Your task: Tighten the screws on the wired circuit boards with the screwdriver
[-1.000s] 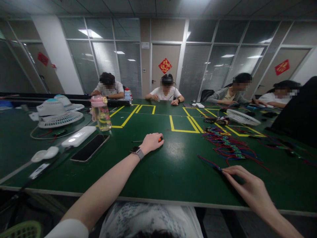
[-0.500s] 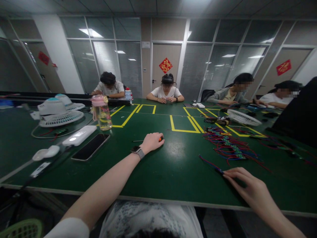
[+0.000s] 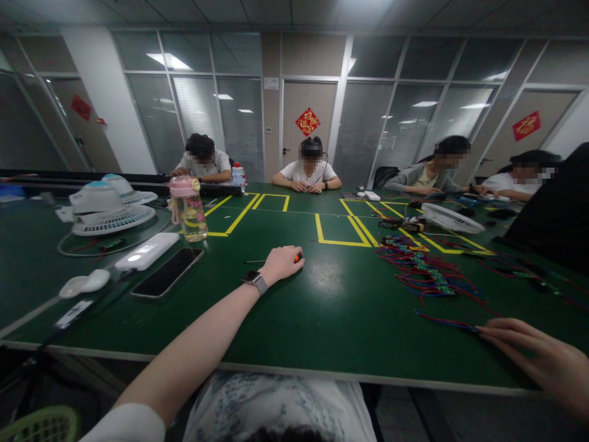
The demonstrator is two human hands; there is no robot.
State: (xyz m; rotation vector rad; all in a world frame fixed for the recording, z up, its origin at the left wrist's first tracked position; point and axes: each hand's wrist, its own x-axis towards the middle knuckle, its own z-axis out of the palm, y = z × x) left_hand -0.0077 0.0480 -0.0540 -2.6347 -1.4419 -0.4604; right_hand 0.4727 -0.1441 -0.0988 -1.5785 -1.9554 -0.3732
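My left hand (image 3: 281, 263) is closed round a screwdriver (image 3: 298, 258) with an orange and black handle, resting on the green table (image 3: 322, 331). The thin shaft of the screwdriver sticks out on the left, behind the wrist with the watch. At the right, my right hand (image 3: 529, 350) pinches one end of a small wired piece (image 3: 453, 323), whose red and blue wires trail to the left just above or on the table. The fingers partly hide the pinched end. Beyond that hand lies a heap of small green circuit boards (image 3: 426, 270) with red and blue wires.
To the left are a phone (image 3: 168, 273), a white power strip (image 3: 147, 252), a pink-lidded bottle (image 3: 188, 212) and white fans (image 3: 113, 212). Yellow tape (image 3: 343, 241) marks the table. A fan grille (image 3: 451, 218) lies at the right. Several people sit across the table.
My right hand has moved right and slightly down, carrying the wired piece away from the middle of the table. My left hand stays in place with the screwdriver.
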